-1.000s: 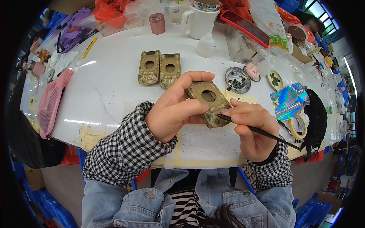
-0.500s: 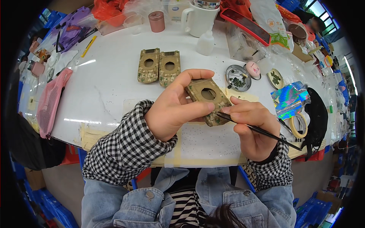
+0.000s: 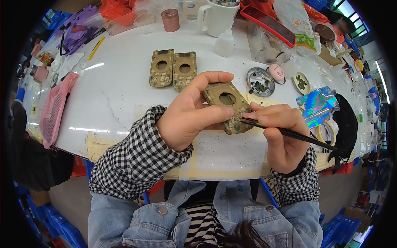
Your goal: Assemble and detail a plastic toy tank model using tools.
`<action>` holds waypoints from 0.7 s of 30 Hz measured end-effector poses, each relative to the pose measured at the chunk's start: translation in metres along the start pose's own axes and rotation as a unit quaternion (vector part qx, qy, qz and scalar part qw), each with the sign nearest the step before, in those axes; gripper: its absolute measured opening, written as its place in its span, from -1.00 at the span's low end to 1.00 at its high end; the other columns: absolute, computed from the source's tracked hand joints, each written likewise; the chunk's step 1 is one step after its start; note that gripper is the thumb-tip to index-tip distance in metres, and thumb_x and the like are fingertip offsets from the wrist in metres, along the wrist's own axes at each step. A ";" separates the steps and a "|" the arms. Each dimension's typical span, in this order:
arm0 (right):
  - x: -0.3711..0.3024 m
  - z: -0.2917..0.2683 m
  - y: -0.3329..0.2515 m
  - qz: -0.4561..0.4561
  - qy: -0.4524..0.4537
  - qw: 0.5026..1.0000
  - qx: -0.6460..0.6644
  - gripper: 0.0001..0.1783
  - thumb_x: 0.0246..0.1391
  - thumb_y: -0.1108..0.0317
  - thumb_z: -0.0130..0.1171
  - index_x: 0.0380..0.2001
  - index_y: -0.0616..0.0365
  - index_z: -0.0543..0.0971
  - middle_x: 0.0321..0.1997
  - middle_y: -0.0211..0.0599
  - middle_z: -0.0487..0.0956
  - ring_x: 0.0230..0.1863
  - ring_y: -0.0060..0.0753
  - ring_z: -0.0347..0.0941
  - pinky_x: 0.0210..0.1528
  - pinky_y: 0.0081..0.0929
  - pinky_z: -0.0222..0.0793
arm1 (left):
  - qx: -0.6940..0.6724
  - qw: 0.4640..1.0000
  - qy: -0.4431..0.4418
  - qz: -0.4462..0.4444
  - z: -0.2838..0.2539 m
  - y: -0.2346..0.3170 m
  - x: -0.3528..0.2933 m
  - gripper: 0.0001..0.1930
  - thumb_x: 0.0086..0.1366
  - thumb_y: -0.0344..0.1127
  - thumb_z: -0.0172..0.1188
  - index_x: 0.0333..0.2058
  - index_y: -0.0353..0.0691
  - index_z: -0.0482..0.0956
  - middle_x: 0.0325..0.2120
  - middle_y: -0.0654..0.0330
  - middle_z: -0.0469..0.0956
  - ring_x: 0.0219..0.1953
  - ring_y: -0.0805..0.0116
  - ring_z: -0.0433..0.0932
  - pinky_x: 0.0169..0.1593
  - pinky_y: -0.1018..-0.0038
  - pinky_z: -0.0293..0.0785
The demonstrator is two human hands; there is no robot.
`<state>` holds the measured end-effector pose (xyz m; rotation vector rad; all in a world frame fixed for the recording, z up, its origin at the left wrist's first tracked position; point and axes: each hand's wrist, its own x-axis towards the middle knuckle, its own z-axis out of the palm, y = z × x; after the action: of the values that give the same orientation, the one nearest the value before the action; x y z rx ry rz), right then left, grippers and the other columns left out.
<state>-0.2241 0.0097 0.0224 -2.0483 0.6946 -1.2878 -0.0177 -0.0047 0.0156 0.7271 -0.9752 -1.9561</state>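
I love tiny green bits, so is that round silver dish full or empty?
Neither; it's partly filled. Dark green bits lie in the round silver dish, with bare silver showing beside them.

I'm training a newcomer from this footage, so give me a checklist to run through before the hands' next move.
1. Left hand supports the camouflage-patterned piece: ok, thumb over its near part.
2. Right hand grips the slim black tool: ok, pointed end toward the piece.
3. Tool tip touching the piece: cannot tell, the tip overlaps it in this view.
4. Small part at the tip: cannot tell, too small to make out.
5. Small green parts within the round metal dish: ok, a pile lies inside.
6. Work surface free of specks: not ok, many are scattered in front of the person.
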 end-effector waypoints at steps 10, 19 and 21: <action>0.000 0.001 0.002 0.004 0.005 1.000 -0.005 -0.82 0.03 0.44 0.22 -0.32 0.31 0.52 -0.32 -0.18 0.59 -0.24 -0.26 0.53 0.04 -0.22 0.41 | -0.020 1.000 -0.009 -0.006 -0.001 0.001 0.000 -0.48 0.21 -0.46 0.05 0.14 -0.22 0.12 -0.07 0.12 0.36 -0.05 0.34 0.44 0.00 0.34 0.50; -0.001 0.001 0.002 0.006 0.001 1.000 -0.018 -0.82 0.00 0.45 0.24 -0.31 0.30 0.54 -0.32 -0.20 0.60 -0.24 -0.26 0.54 0.04 -0.21 0.42 | -0.018 1.000 -0.004 -0.007 -0.001 0.001 0.000 -0.49 0.21 -0.46 0.04 0.14 -0.24 0.13 -0.07 0.12 0.38 -0.07 0.35 0.46 -0.01 0.36 0.49; -0.001 0.000 0.003 -0.001 -0.005 1.000 -0.027 -0.82 0.00 0.45 0.24 -0.32 0.30 0.54 -0.32 -0.20 0.60 -0.25 -0.26 0.54 0.04 -0.21 0.42 | -0.017 1.000 -0.004 -0.007 -0.001 0.001 0.000 -0.49 0.21 -0.46 0.04 0.14 -0.23 0.13 -0.07 0.12 0.38 -0.07 0.35 0.46 -0.01 0.36 0.49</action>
<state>-0.2243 0.0084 0.0199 -2.0986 0.7309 -1.2709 -0.0168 -0.0055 0.0156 0.7100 -0.9415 -1.9849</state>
